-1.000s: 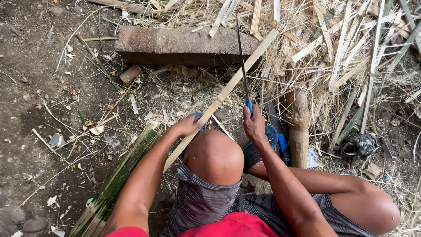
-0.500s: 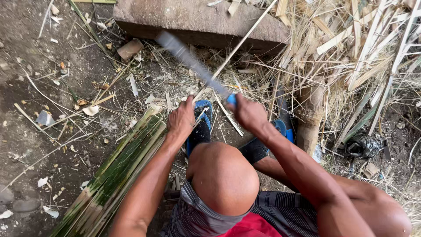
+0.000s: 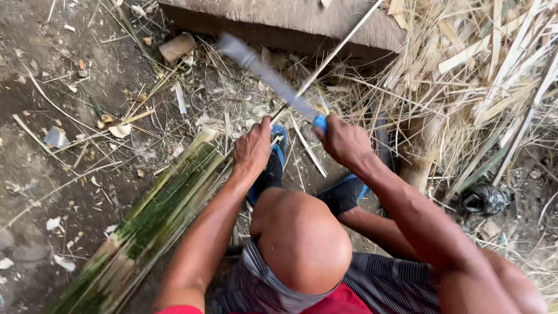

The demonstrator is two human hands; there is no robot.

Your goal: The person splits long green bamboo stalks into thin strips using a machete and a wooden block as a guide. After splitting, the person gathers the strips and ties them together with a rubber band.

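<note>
On bare dirt ground (image 3: 52, 70) strewn with shavings, the left hand (image 3: 253, 148) is pinching a bamboo strip (image 3: 343, 43) while the right hand (image 3: 343, 141), clamped on a blurred knife (image 3: 267, 75), is splitting it; next the blade probably needs steadying along the grain

Bundle of green strips (image 3: 157, 221) lies on dirt ground (image 3: 52, 174) — left side. Stone slab (image 3: 302, 23) up top, dry straw pile (image 3: 488, 75) at rt. Black crumpled bag (image 3: 485, 199) nr straw.
</note>
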